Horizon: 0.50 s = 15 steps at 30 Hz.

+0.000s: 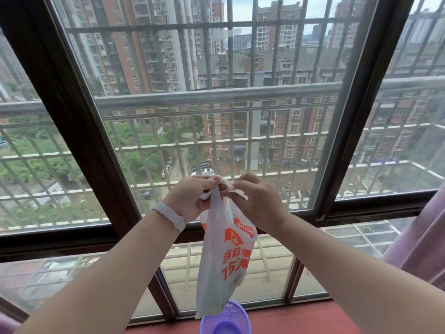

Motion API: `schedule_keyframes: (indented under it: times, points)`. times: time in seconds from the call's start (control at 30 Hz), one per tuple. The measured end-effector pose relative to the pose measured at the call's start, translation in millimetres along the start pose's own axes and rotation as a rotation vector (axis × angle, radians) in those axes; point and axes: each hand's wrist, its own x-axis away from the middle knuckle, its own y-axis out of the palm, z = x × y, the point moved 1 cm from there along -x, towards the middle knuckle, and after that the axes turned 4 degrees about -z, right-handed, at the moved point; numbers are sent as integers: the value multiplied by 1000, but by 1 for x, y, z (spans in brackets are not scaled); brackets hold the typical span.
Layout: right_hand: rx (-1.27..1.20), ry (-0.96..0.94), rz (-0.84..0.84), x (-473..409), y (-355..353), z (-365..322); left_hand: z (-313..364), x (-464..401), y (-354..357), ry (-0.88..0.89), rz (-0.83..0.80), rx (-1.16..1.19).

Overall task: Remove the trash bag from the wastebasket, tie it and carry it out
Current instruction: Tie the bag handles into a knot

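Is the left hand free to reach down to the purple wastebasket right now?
Probably not: the left hand and right hand both pinch the trash bag top, and the bag hangs over the wastebasket.

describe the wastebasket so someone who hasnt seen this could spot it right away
Start at the big barred window and drop to the red sill at the bottom. The wastebasket stands there, directly under the white trash bag both hands hold up. It is the only purple mesh thing in view.
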Motion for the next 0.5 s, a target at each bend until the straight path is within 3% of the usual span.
schedule_keyframes:
  times: [0.3,0.5]
  points:
    - [-317,209,52,-3,5,-1,4,-1,-1,6,19,-82]
    - [-668,467,56,-13,-1,-1,0,-3,-5,94,1,-374]
